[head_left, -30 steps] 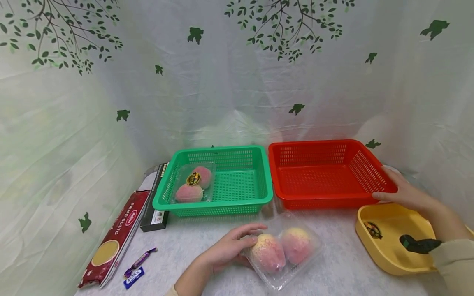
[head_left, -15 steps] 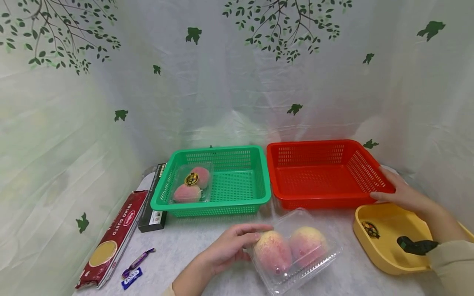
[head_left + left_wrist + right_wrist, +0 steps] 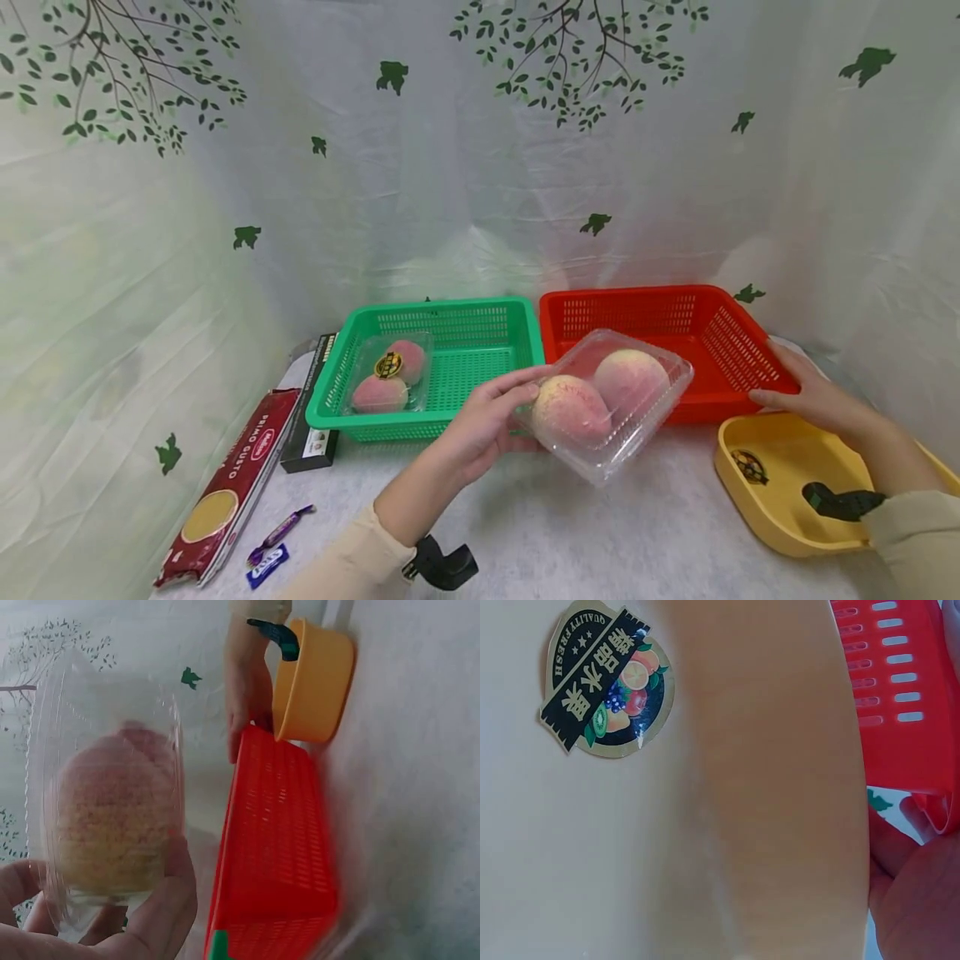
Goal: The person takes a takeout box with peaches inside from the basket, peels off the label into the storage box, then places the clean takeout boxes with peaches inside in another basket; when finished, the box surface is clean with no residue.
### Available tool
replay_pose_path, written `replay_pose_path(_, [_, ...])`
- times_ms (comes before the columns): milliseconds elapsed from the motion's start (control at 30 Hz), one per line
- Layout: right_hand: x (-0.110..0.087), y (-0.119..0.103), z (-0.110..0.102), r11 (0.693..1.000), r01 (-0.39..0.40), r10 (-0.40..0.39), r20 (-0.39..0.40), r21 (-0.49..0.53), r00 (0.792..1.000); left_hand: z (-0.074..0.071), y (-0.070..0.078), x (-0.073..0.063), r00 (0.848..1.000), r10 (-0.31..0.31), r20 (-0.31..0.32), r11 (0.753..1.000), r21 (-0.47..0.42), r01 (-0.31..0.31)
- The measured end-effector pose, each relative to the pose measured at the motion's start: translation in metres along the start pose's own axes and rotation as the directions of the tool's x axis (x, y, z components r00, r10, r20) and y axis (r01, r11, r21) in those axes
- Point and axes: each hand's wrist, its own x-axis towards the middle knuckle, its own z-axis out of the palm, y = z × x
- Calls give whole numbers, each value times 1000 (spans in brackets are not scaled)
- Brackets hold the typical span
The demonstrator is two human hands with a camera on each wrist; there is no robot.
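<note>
My left hand (image 3: pixel 487 421) grips the left side of a clear plastic clamshell (image 3: pixel 603 404) with two pink and yellow peaches inside. The pack is raised and tilted in front of the red basket (image 3: pixel 712 410), covering its left front part in the head view. From the left wrist, the thumb and fingers clasp one end of the clamshell (image 3: pixel 112 810). My right hand (image 3: pixel 817 387) holds the red basket's right front corner, thumb along the rim and fingers on the outer side. The right wrist view shows part of that hand (image 3: pixel 919 892) below the basket corner (image 3: pixel 911 750).
A green basket (image 3: pixel 450 427) left of the red one contains another peach pack (image 3: pixel 390 375) with a black and gold sticker. A yellow tub (image 3: pixel 787 525) stands under my right forearm. At left lie a red packet (image 3: pixel 232 483), a black box (image 3: pixel 311 442) and two small wrapped sweets (image 3: pixel 268 567).
My left hand has lifted the peach clamshell from low over the table, up and forward to the front of the red basket. The right hand stays at the basket corner.
</note>
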Motion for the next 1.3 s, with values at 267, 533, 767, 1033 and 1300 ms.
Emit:
replay_pose_path(267, [0,0,1,1000,-13,13,-1,14,1000,13,5,46,983,47,-177,999,23,-44])
replay_pose_path(533, [1,3,3,1000,-16,16,-8,14,1000,38,2,90,941,57,-334,998,48,-43])
replay_pose_path(767, [2,5,4,1000,-17,17,-12,8,1000,66,-3,118,901,124,-417,979,197,-44])
replay_pose_path(1033, [3,3,2,1000,-20,20,-17,12,1000,83,-13,145,855,181,-487,937,350,1])
replay_pose_path(1300, [3,3,3,1000,-15,15,-19,11,1000,89,-23,157,856,241,-457,832,552,60])
